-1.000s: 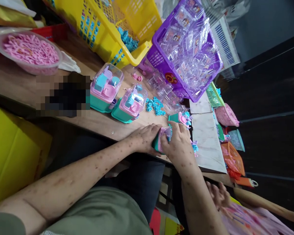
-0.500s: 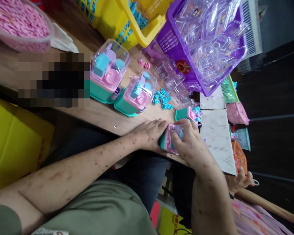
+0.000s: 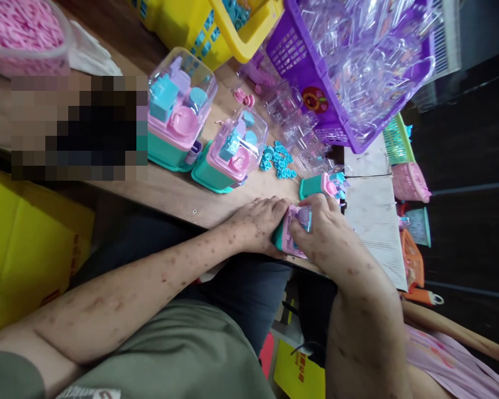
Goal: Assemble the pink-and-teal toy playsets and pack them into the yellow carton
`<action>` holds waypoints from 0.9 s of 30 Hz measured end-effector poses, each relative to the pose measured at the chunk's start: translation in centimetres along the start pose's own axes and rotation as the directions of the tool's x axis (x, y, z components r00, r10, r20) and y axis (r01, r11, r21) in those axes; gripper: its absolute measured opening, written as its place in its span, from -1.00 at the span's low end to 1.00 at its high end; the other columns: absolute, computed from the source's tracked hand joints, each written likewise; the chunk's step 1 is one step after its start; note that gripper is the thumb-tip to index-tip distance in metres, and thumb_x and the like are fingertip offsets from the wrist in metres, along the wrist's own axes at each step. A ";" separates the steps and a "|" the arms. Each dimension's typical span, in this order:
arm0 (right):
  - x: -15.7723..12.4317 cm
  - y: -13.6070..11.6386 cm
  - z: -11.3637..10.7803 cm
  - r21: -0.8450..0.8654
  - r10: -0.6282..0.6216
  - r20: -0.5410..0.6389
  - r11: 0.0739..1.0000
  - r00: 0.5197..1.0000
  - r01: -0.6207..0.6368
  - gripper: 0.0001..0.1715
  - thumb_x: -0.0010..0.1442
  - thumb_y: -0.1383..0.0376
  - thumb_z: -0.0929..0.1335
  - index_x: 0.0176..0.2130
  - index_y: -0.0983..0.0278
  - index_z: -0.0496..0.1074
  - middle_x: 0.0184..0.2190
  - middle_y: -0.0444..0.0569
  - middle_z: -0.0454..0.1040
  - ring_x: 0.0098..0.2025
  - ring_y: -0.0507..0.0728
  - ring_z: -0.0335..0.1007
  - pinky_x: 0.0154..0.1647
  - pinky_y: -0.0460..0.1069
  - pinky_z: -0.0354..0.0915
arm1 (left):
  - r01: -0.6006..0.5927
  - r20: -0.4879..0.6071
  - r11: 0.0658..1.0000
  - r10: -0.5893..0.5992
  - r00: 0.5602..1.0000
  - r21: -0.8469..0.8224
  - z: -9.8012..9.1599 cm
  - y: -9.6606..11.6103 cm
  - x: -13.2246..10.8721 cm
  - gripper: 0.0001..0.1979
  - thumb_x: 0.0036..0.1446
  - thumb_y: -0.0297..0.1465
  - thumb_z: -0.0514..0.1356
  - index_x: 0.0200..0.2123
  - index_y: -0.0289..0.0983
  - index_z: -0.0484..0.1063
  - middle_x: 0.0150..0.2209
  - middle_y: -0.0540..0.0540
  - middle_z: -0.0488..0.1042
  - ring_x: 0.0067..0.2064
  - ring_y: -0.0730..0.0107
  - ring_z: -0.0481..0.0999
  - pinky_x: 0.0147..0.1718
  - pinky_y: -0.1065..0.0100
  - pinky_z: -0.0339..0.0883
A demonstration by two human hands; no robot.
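Both of my hands grip one small toy box (image 3: 290,235) with a teal base, a pink tray and a clear lid, at the near edge of the wooden table (image 3: 166,191). My left hand (image 3: 255,224) wraps its left side. My right hand (image 3: 322,227) closes over its top and right side. Just behind it stands another teal and pink toy base (image 3: 318,185) without a lid. Two finished toy boxes (image 3: 178,113) (image 3: 233,155) with clear domes stand further left. A heap of small blue rings (image 3: 276,163) lies between them and my hands.
A purple basket (image 3: 316,77) full of clear lids and a yellow basket (image 3: 199,27) stand at the back. A bowl of pink pieces (image 3: 20,33) sits at the far left. Small baskets (image 3: 410,183) line the right edge. Another person's arm (image 3: 457,335) shows at the lower right.
The view has shifted slightly closer and down. My hands stay on the small toy box and have turned it a little; the other person's hand has dropped out of sight.
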State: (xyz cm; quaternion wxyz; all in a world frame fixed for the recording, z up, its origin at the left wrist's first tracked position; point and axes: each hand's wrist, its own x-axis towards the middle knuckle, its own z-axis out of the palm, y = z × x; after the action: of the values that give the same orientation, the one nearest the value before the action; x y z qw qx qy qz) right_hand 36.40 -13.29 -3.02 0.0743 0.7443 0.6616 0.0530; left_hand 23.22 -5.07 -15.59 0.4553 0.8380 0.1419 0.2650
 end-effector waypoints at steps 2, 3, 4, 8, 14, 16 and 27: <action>0.1 0.1 -0.1 -0.009 0.016 0.028 1.000 0.999 -0.016 -0.68 0.46 0.14 0.32 0.09 0.28 0.40 0.00 0.29 0.50 0.05 0.47 0.48 0.04 0.33 0.50 | 0.004 0.015 1.000 -0.004 1.000 0.027 -0.1 0.1 0.1 0.09 -0.04 -0.06 0.69 0.36 -0.28 0.21 0.33 -0.40 0.48 0.40 -0.32 0.50 0.45 -0.16 0.33; 0.2 0.0 -0.1 -0.014 0.028 0.038 1.000 0.999 -0.028 -0.67 0.45 0.15 0.32 0.09 0.29 0.40 0.00 0.30 0.50 0.03 0.47 0.48 0.02 0.33 0.50 | 0.004 0.015 1.000 -0.004 1.000 0.031 -0.1 0.1 0.1 0.08 -0.04 -0.06 0.69 0.35 -0.28 0.21 0.32 -0.40 0.48 0.39 -0.32 0.51 0.43 -0.16 0.35; 0.2 0.0 -0.1 -0.022 0.040 0.045 0.999 0.998 -0.039 -0.66 0.44 0.16 0.34 0.10 0.30 0.40 0.00 0.30 0.49 0.01 0.47 0.49 0.01 0.33 0.49 | 0.003 0.010 1.000 -0.003 1.000 0.026 -0.1 0.1 0.1 0.06 -0.05 -0.06 0.69 0.34 -0.27 0.22 0.32 -0.40 0.48 0.39 -0.33 0.52 0.42 -0.16 0.36; 0.6 -0.5 -0.1 -0.069 0.086 0.051 0.994 0.995 -0.082 -0.64 0.34 0.24 0.38 0.09 0.30 0.41 -0.01 0.27 0.50 -0.03 0.46 0.52 -0.01 0.31 0.48 | -0.014 -0.004 1.000 0.014 1.000 -0.008 -0.1 0.1 0.2 0.04 -0.08 -0.12 0.70 0.32 -0.23 0.25 0.31 -0.39 0.50 0.39 -0.37 0.51 0.41 -0.20 0.37; 1.3 -1.0 -0.2 -0.097 0.080 0.072 0.993 0.994 -0.073 -0.63 0.26 0.30 0.40 0.06 0.31 0.43 -0.05 0.26 0.52 0.04 0.50 0.51 0.03 0.30 0.46 | 0.009 0.012 1.000 -0.009 1.000 -0.009 -0.4 0.4 0.2 0.06 -0.06 -0.18 0.70 0.37 -0.25 0.22 0.35 -0.41 0.48 0.43 -0.33 0.49 0.45 -0.18 0.34; 1.5 -1.4 -0.3 -0.119 0.118 0.092 0.987 0.989 -0.107 -0.63 0.26 0.32 0.40 0.06 0.33 0.45 -0.03 0.28 0.52 0.06 0.51 0.51 0.06 0.32 0.46 | 0.014 0.022 1.000 -0.014 1.000 -0.016 -0.4 0.4 0.2 0.07 -0.06 -0.19 0.69 0.38 -0.26 0.21 0.37 -0.43 0.46 0.44 -0.35 0.47 0.45 -0.19 0.34; 0.2 -1.2 -0.7 0.101 0.144 0.022 0.984 0.989 -0.146 -0.62 0.40 0.13 0.32 0.10 0.27 0.43 0.02 0.30 0.50 0.13 0.52 0.49 0.21 0.45 0.48 | 0.015 0.009 0.999 -0.015 1.000 0.031 -0.7 0.6 0.0 0.04 -0.07 -0.10 0.71 0.31 -0.29 0.24 0.28 -0.39 0.51 0.36 -0.29 0.55 0.38 -0.13 0.42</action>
State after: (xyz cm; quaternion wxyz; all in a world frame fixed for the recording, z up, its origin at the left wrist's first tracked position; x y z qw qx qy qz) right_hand 35.13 -12.95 -2.57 0.0367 0.7936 0.6070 0.0190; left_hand 22.81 -4.87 -14.80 0.4447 0.8452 0.1503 0.2555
